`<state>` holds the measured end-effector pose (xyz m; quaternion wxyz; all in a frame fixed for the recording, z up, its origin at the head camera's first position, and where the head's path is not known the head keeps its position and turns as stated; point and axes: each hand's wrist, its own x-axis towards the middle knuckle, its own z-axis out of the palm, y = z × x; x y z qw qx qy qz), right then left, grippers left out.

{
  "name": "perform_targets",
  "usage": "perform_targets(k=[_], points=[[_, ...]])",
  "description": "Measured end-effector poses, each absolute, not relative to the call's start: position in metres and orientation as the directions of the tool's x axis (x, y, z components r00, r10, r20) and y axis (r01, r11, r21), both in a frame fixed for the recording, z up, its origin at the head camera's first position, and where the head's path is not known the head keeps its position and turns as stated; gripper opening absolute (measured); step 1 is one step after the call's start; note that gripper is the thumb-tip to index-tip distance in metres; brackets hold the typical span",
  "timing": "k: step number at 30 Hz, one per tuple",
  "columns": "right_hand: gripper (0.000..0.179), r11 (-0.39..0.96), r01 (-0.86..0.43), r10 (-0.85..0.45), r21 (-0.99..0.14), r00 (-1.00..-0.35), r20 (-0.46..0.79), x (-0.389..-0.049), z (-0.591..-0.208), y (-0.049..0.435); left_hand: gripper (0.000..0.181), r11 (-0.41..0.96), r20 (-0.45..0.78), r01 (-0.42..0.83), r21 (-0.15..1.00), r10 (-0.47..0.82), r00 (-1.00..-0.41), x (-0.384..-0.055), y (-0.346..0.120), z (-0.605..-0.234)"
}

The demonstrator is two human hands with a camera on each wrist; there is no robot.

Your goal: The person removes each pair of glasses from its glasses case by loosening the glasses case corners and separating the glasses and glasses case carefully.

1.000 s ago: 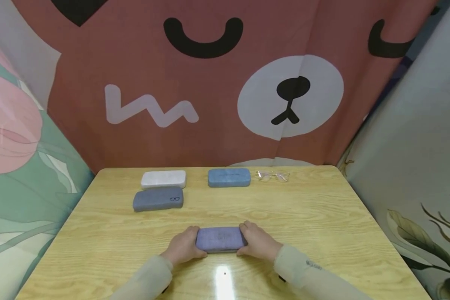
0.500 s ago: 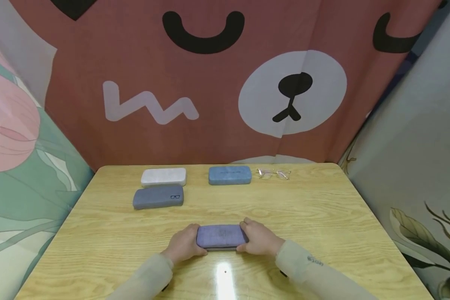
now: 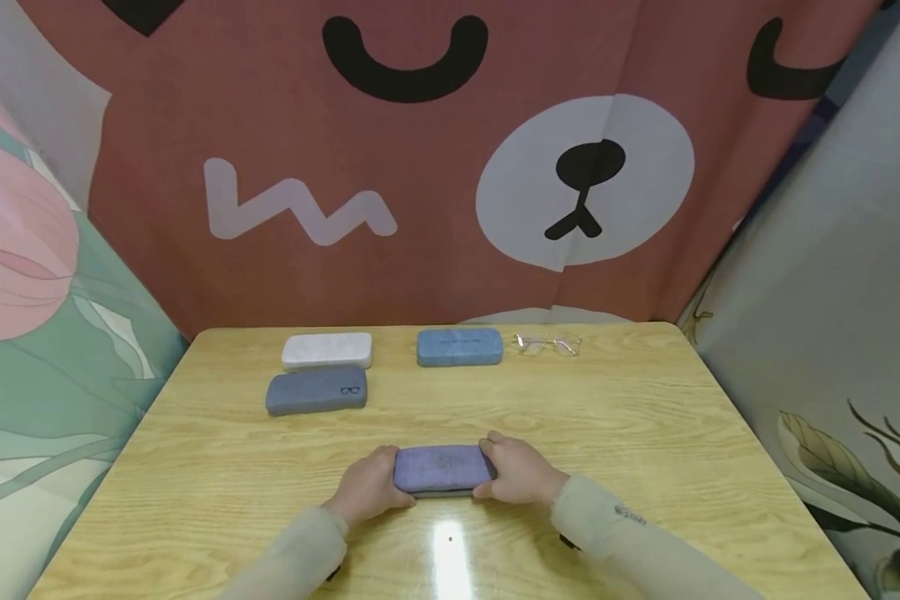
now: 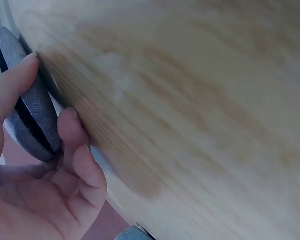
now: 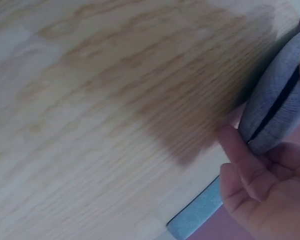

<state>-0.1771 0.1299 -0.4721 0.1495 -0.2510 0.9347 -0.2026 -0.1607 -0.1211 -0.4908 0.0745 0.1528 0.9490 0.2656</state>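
Observation:
A purple glasses case [image 3: 444, 468] lies crosswise near the middle front of the table, held between both hands. My left hand [image 3: 369, 487] grips its left end, thumb along the near side and fingers round the far side. At the other end my right hand [image 3: 521, 472] grips it the same way. In the left wrist view a narrow dark gap runs along the rim of the case [image 4: 34, 107], with the thumb over it. The right wrist view shows the same slit along the end of the case [image 5: 277, 97], and fingers curled beneath.
Toward the back left of the wooden table [image 3: 607, 417] lie a white glasses case [image 3: 327, 350] and, in front of it, a grey-blue case [image 3: 317, 391] with a glasses mark. A blue case [image 3: 460, 347] and a pair of eyeglasses [image 3: 547, 344] lie at the back. Behind hangs a printed curtain [image 3: 435, 283].
The head view has tilted slightly down, so the scene sits a little higher or lower in frame. Both hands keep their hold on the purple glasses case, which stays nearly in place.

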Motion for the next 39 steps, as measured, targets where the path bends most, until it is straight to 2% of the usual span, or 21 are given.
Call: perform_targets(k=[9,16,23,32,39], points=[[0.071,0.774,-0.435,-0.56,-0.461,-0.81,-0.174,-0.184,-0.47,0.132,0.072,0.816,-0.066,0.222,0.533,0.302,-0.951,-0.162,-0.123,-0.49],[0.067,0.753,-0.412,-0.585,-0.513,-0.777,-0.235,-0.196,-0.466,0.135,0.07,0.804,-0.05,0.225,0.551,0.301,-0.952,-0.16,-0.123,-0.49],[0.063,0.748,-0.437,-0.612,-0.499,-0.745,-0.265,-0.207,-0.465,0.139,0.067,0.801,-0.032,0.227,0.554,0.293,-0.955,-0.16,-0.122,-0.491],[0.066,0.742,-0.261,-0.567,-0.618,-0.736,-0.369,-0.216,-0.458,0.14,0.062,0.791,-0.032,0.22,0.571,0.289,-0.957,-0.16,-0.121,-0.493],[0.067,0.752,-0.156,-0.553,-0.64,-0.677,-0.486,-0.227,-0.45,0.138,0.063,0.78,-0.034,0.208,0.59,0.281,-0.959,-0.158,-0.123,-0.493]])
